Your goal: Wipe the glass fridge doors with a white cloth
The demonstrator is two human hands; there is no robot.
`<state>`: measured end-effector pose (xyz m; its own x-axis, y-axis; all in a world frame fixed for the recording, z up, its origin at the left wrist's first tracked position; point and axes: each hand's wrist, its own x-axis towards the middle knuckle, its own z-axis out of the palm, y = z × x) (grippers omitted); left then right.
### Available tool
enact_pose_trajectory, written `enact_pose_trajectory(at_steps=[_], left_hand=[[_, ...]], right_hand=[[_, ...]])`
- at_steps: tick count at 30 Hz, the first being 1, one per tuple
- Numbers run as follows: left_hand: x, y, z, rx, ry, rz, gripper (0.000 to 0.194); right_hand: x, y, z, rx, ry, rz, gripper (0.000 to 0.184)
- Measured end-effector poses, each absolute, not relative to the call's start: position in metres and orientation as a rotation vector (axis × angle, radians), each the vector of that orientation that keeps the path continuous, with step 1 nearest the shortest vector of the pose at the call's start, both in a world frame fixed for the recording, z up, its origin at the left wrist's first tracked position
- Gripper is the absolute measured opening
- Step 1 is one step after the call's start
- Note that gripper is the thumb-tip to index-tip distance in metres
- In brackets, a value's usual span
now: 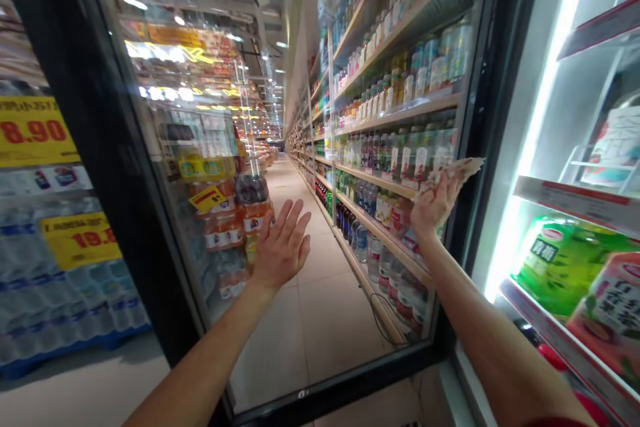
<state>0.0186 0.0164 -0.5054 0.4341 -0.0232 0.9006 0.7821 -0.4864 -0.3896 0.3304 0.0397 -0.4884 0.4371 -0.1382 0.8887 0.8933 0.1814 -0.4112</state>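
A glass door [320, 320] with a black frame stands swung out in front of me. My left hand [281, 248] is held up at the middle of the pane with its fingers stretched out and nothing in it; whether the palm touches the glass I cannot tell. Near the frame's right side, my right hand [436, 203] is closed on a crumpled, pale cloth [467, 170] with darker marks. The cloth lies against the glass, one corner reaching the black frame.
Lit cooler shelves [575, 200] at right hold green bags [560, 260] and a pink pack [613, 320]. Through the glass show bottle shelves [385, 113] and a tiled aisle [300, 213]. Packed water bottles [75, 300] with yellow price signs [83, 240] stand at left.
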Motion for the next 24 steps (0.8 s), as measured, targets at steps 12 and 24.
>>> enact_pose_trajectory(at_steps=[12, 24], left_hand=[[0.017, 0.019, -0.506, -1.8, -0.642, -1.167, 0.054], [0.017, 0.019, -0.506, -1.795, -0.638, -1.175, 0.053]], right_hand=[[0.293, 0.032, -0.509, -1.055, -1.241, -1.134, 0.051], [0.255, 0.025, -0.521, -0.895, -1.618, -1.226, 0.052]])
